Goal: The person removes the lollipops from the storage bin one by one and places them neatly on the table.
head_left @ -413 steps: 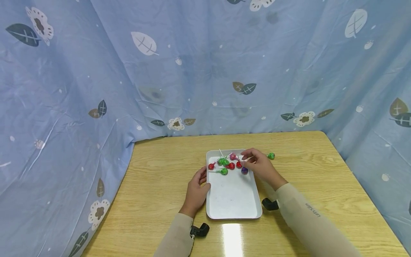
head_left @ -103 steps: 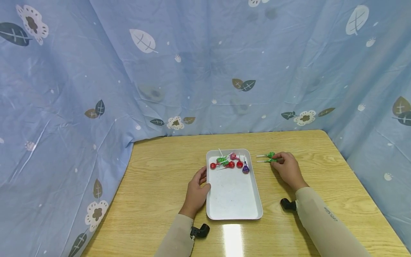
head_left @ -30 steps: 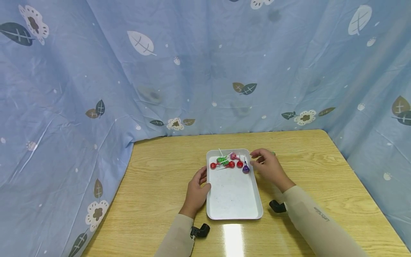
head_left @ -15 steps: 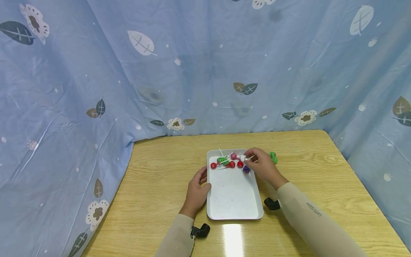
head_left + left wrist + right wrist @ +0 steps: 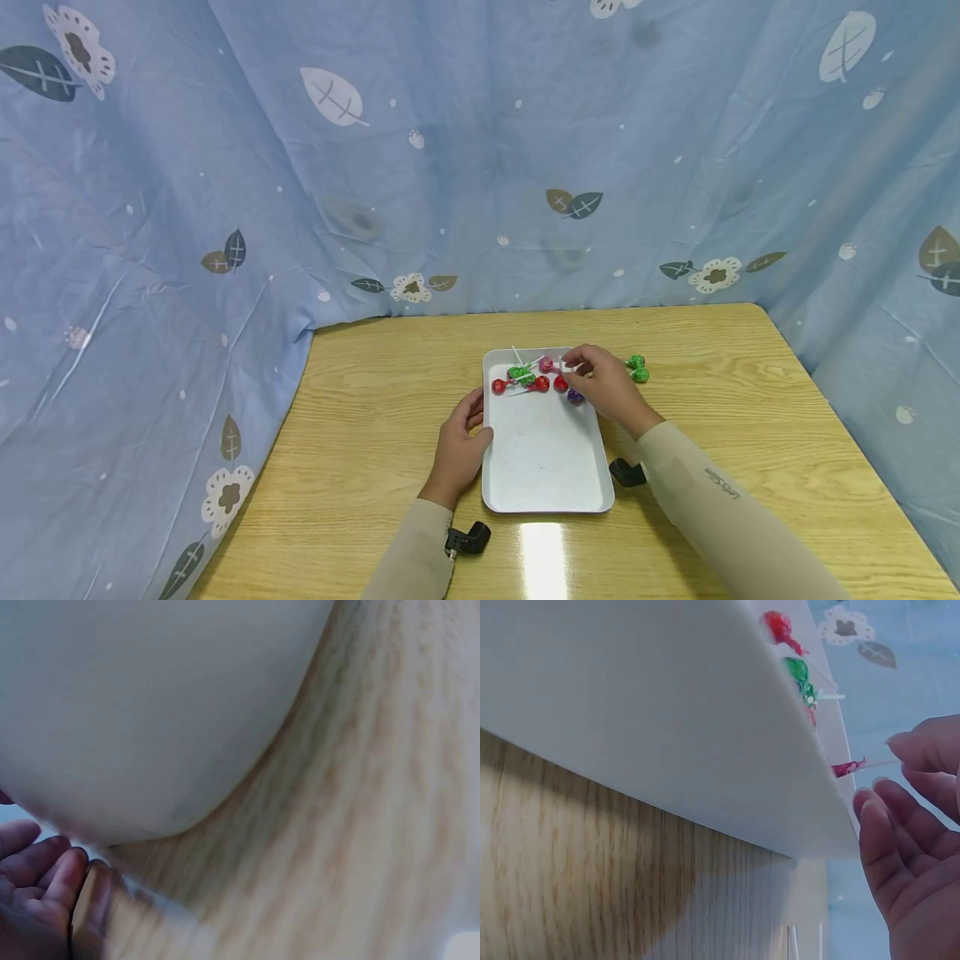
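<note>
A white tray (image 5: 546,450) lies on the wooden table with several wrapped lollipops at its far end. My left hand (image 5: 459,442) holds its left side, thumb at the rim and fingers against the outer wall. Over the far right corner, my right hand (image 5: 603,383) has thumb and fingers spread beside a red lollipop (image 5: 560,383). In the right wrist view, a white stick with a red wrapper (image 5: 847,768) reaches toward the fingertips. A purple lollipop (image 5: 575,397) sits partly beneath the hand. Further left are a pink lollipop (image 5: 546,365), green lollipops (image 5: 528,379) and red ones.
Two green lollipops (image 5: 638,375) lie on the table (image 5: 720,392) right of the tray, their sticks mostly hidden behind the right hand. A blue patterned curtain (image 5: 480,167) hangs behind and along both sides.
A green lollipop has gone from the tray to the table beside another green one. My right hand has come back left over the tray and shifted from the purple lollipop toward a red one.
</note>
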`<state>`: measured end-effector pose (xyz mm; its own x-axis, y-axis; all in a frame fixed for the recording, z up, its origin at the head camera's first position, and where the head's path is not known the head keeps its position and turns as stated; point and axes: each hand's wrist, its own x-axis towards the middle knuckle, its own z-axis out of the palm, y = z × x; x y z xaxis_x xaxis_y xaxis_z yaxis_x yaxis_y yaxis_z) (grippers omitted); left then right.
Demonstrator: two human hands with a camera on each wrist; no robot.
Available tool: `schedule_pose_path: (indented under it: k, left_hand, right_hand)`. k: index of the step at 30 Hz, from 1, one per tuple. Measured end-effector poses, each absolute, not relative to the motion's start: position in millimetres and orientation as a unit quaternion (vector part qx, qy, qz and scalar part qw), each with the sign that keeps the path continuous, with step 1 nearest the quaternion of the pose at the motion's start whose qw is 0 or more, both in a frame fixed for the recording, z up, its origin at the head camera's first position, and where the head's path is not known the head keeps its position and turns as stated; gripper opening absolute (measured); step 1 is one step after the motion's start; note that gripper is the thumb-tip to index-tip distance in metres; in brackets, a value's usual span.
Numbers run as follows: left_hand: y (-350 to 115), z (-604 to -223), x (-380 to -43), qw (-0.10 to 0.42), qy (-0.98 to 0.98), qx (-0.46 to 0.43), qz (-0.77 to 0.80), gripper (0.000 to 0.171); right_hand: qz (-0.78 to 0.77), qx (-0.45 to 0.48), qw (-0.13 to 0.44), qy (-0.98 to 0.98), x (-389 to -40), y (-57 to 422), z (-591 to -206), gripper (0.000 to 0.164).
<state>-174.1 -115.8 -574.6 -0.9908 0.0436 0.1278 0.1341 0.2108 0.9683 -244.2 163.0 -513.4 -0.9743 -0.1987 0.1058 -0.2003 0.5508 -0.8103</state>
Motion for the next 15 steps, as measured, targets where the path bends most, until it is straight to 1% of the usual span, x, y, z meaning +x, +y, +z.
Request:
schedule_pose_path:
  k: [6, 15]
  left_hand:
    - [-116.4, -575.4, -174.1, 0.038, -0.774, -0.061, -0.629, 0.067]
    - [-115.7, -575.5, -173.1, 0.037, -0.764, -0.056, -0.642, 0.067]
  right_hand:
    - [0.437, 0.116, -0.018, -0.892, -244.1, 161.0, -510.3, 0.025]
    - [0.432, 0.135, -0.05, -0.89, -247.2, 156.3, -511.2, 0.017]
